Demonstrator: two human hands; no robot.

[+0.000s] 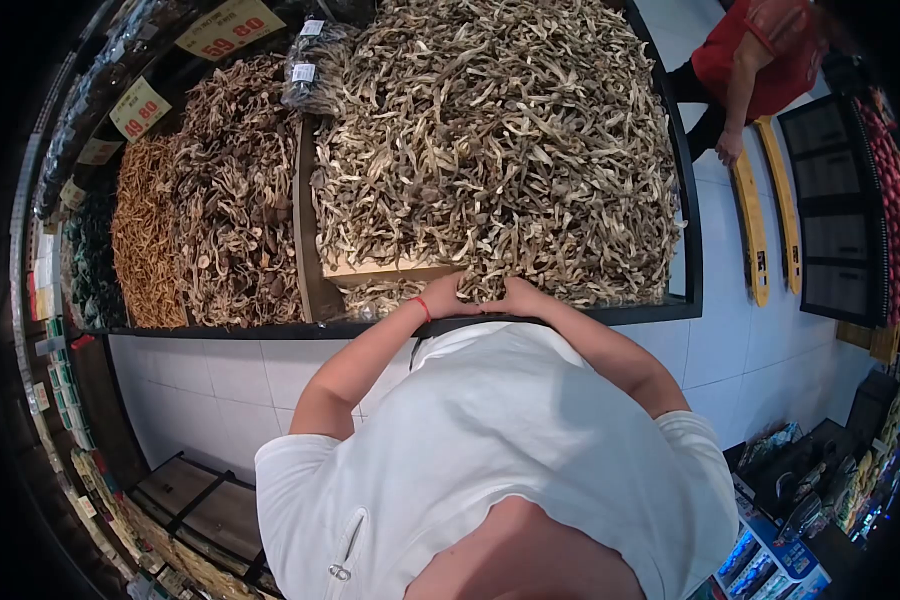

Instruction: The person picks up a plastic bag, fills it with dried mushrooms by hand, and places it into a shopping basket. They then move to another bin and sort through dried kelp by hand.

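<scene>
Head view, looking down over the person's own white shirt [490, 450]: both hands are at the near edge of the big heap of dried mushrooms [500, 140]. The left hand [450, 293], a red band at its wrist, has its fingers curled down into the strands just beside the wooden divider [385, 270]; whether it actually grips anything I cannot tell. The right hand [515, 297] sits right beside it, touching or nearly so, fingers buried in the same heap, grip also hidden.

Risk, as I judge it: the heap rises high over the black rim [660, 310] of the bin, and the hands work at that very edge. A pull or scoop here could drag loose strands over the rim onto the tiled floor [750, 350]. The strands look brittle and could snap under a firm squeeze.

Left of the heap, beyond the divider, lie a darker mushroom pile [235, 200] and an orange-brown pile [145, 240]; bagged packs [315, 65] sit at the divider's far end, with yellow price tags [140, 108] behind. Right of the heap, another person in a red top [760, 50] stands well apart. Nothing blocks the hands; the shirt hides the bin's near wall.
</scene>
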